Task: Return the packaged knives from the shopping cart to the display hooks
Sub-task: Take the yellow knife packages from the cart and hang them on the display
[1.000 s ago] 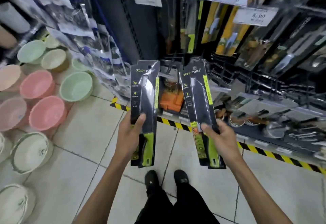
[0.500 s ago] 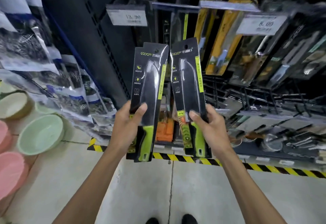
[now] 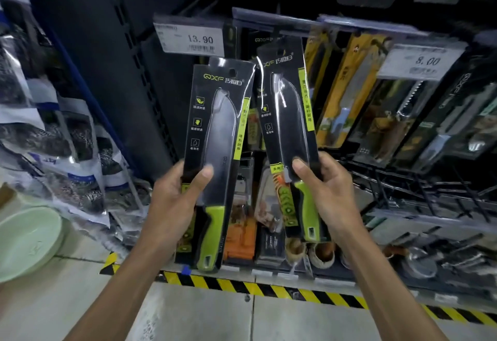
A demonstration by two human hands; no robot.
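The person holds 2 knife packs up in front of a dark store shelf [image 3: 150, 98]. The left hand [image 3: 174, 201] grips the left knife pack [image 3: 217, 136], a long black card with a dark blade and a bright green handle under clear plastic. Its thumb lies across the front of the blade and its fingers curl round the back. The right hand [image 3: 330, 192] grips the right knife pack [image 3: 287, 115], which is the same kind, with the thumb on the front just above the green handle. The 2 hands are apart. Both packs stand nearly upright with the hang holes on top, and they lean toward each other. Their top corners are so close that I cannot tell if they touch. A white price tag with 13.90 [image 3: 192, 38] sits just above the left pack. To the right hang yellow knife packs [image 3: 347, 85] and a white price tag with 8.00 [image 3: 422, 62]. Down low, yellow and black striped tape [image 3: 242, 285] runs along the foot of the shelf on the pale tile floor [image 3: 188, 319]. A pale green plastic bowl [image 3: 27, 238] sits at the far left.
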